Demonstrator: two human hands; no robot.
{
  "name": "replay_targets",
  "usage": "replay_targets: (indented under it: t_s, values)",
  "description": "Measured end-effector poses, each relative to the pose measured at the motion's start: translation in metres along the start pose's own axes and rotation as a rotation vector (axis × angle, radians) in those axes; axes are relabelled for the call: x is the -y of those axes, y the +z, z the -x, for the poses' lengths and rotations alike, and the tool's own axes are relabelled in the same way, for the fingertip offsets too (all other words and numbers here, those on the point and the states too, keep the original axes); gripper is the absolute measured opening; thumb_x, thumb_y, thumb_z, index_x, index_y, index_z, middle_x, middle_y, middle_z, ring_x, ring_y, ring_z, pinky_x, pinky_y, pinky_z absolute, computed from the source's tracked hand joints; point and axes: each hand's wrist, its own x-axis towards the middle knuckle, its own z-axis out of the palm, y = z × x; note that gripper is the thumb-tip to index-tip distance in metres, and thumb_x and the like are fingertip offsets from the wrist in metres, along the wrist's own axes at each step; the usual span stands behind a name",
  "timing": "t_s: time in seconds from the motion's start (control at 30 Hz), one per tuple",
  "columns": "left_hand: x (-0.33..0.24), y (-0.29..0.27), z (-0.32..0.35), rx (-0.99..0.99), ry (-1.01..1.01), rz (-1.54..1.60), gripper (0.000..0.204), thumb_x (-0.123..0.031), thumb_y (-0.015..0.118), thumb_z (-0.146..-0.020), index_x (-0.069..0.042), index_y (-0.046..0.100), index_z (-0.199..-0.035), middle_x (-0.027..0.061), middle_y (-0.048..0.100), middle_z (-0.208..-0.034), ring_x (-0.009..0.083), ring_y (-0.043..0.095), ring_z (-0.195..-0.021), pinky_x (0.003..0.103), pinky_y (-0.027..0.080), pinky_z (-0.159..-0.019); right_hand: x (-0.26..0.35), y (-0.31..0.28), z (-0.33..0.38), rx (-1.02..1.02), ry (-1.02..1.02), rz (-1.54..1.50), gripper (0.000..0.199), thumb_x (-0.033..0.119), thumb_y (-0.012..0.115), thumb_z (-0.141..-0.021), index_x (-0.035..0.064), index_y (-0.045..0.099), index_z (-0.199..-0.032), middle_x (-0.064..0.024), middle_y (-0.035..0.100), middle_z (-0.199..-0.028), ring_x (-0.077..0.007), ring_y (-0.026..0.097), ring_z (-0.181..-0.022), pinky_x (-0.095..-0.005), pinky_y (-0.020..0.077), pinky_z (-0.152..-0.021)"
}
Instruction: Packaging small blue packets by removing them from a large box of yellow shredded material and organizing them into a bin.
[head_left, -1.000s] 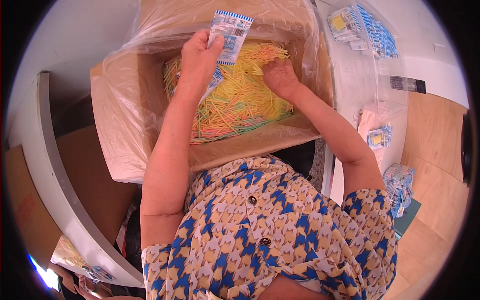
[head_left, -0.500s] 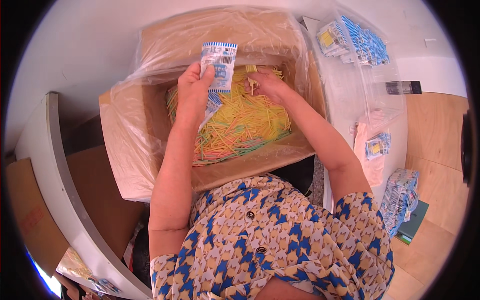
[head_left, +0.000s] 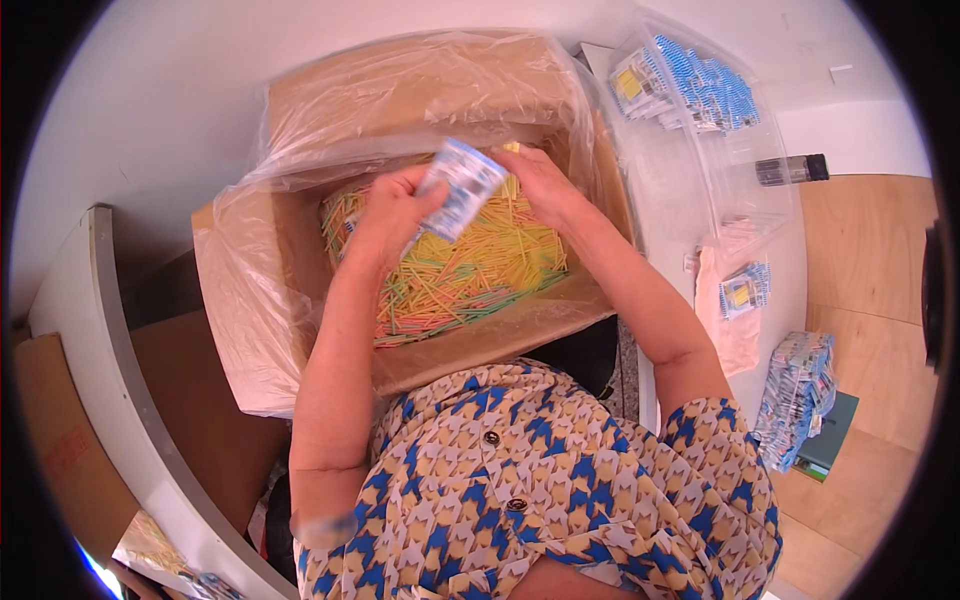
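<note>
My left hand point(head_left: 390, 218) is closed on a small white and blue packet point(head_left: 468, 190), its edge striped; the packet is tilted and blurred. Close to its right, my right hand point(head_left: 545, 183) pinches a small bundle of thin yellow sticks point(head_left: 511, 187), partly hidden by the fingers. Both hands are above a cardboard box point(head_left: 405, 100) lined with clear plastic film. Inside lies a heap of loose thin sticks point(head_left: 470, 265) in yellow, pink, orange and green. Another blue and white packet seems to be under my left hand, mostly hidden.
On the right, a clear plastic bin point(head_left: 680, 185) holds several striped packets point(head_left: 715, 88). A dark cylindrical container point(head_left: 792, 170) is beside it. One packet point(head_left: 744, 292) rests on a pink cloth point(head_left: 738, 350). More packets point(head_left: 795, 390) are piled near the wooden floor. A white panel point(head_left: 125, 380) stands left.
The packet has tipped over to the right and come lower, nearer the sticks in my right hand. My right hand has turned and shifted slightly. The whole view has moved a little.
</note>
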Motion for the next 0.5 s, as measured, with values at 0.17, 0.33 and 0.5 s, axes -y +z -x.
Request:
replay_targets:
  t_s: [0.17, 0.33, 0.5]
  values:
    - [0.018, 0.028, 0.012, 0.348, 0.049, -0.168, 0.019, -0.009, 0.06, -0.088, -0.002, 0.065, -0.104, -0.0026, 0.065, -0.09, 0.0054, 0.057, -0.08, 0.024, 0.047, -0.076, 0.008, 0.025, 0.033, 0.1, -0.076, -0.394, 0.026, 0.028, 0.058, -0.089, 0.0039, 0.06, -0.098, -0.0049, 0.057, -0.088, -0.0124, 0.055, -0.085, -0.0301, 0.0452, -0.074]
    - [0.029, 0.028, 0.013, 0.382, 0.214, -0.224, 0.016, -0.005, 0.06, -0.087, -0.002, 0.066, -0.101, -0.0029, 0.064, -0.089, 0.0051, 0.055, -0.082, 0.024, 0.046, -0.076, -0.001, 0.04, 0.044, 0.085, -0.345, -0.225, 0.023, 0.025, 0.063, -0.087, 0.0034, 0.061, -0.096, -0.0017, 0.055, -0.088, -0.0111, 0.055, -0.083, -0.0263, 0.0455, -0.072]
    - [0.029, 0.03, 0.016, 0.315, 0.506, -0.325, 0.014, -0.001, 0.062, -0.084, 0.0, 0.066, -0.097, 0.0016, 0.065, -0.088, 0.0072, 0.057, -0.082, 0.023, 0.047, -0.076, 0.013, 0.024, 0.05, -0.172, -0.894, 0.658, 0.02, 0.019, 0.066, -0.085, 0.0031, 0.061, -0.096, 0.0, 0.056, -0.084, -0.0081, 0.055, -0.077, -0.0221, 0.0444, -0.069]
